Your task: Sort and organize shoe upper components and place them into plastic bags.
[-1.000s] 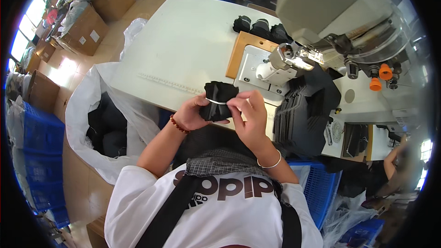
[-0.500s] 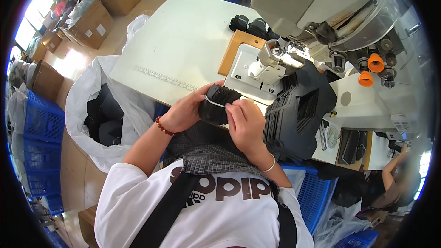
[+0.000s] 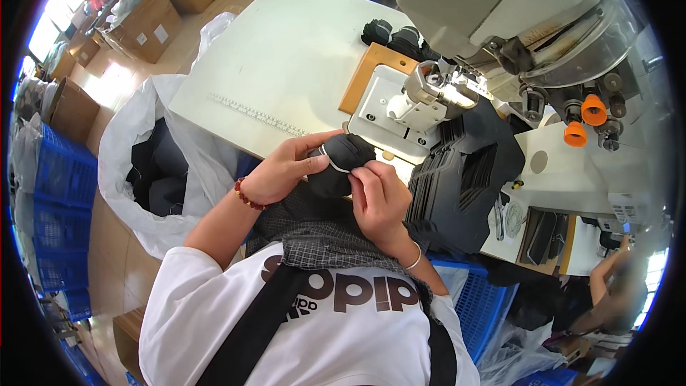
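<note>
A rolled bundle of black fabric pieces (image 3: 349, 149) with a thin white band around it is between my hands, at the table's near edge. My left hand (image 3: 284, 171) is wrapped round its left side, with the thumb lying by the band. At the right side, the bent fingers of my right hand (image 3: 384, 200) pinch the white band (image 3: 339, 166) against the bundle. The fingertips partly hide that end of the band. Just beyond the hands stands a sewing machine (image 3: 421, 96) with a pale metal bed plate.
Dark flat panels (image 3: 446, 189) are stacked right of the machine. Similar black bundles (image 3: 406, 41) lie behind it. Left of the white table (image 3: 264, 50) stands an open white sack (image 3: 118, 150) holding dark pieces. A blue crate (image 3: 477, 307) is at lower right; another person's arm (image 3: 599, 279) shows beyond.
The bundle has turned in my hands, so its smoother side faces up instead of the ragged ends. My left thumb has shifted onto the front near the band. The whole view has moved slightly.
</note>
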Demonstrator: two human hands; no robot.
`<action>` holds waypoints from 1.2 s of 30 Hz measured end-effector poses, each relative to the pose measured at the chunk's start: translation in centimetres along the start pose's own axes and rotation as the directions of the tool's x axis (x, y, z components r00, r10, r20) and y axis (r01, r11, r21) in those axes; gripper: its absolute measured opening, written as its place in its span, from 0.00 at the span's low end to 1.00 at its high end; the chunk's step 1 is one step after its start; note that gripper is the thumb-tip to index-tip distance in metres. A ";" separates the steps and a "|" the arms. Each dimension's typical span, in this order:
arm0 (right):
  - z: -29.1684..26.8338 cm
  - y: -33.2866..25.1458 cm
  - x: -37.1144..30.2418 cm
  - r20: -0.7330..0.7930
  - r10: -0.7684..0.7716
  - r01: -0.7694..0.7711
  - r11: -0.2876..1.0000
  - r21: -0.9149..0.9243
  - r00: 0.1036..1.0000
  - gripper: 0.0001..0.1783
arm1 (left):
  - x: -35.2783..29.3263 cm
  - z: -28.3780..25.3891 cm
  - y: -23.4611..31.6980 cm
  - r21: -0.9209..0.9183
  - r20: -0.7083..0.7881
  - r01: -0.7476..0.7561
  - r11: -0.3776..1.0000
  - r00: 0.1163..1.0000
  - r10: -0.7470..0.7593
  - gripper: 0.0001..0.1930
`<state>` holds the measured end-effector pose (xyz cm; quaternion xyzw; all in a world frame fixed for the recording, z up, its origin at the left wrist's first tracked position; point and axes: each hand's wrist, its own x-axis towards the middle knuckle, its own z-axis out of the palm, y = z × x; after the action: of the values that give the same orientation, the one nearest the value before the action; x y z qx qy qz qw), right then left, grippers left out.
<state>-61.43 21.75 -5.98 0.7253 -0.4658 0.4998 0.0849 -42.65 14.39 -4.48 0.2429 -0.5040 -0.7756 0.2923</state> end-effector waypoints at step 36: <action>-0.2 -1.0 0.0 0.165 0.231 -0.280 0.870 0.405 0.959 0.12 | -1.0 0.4 -0.6 0.051 0.060 -0.062 0.997 0.996 0.059 0.46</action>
<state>-60.79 22.44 -5.56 0.6849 -0.4417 0.5547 -0.1677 -42.33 15.53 -4.78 0.2123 -0.5396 -0.7597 0.2942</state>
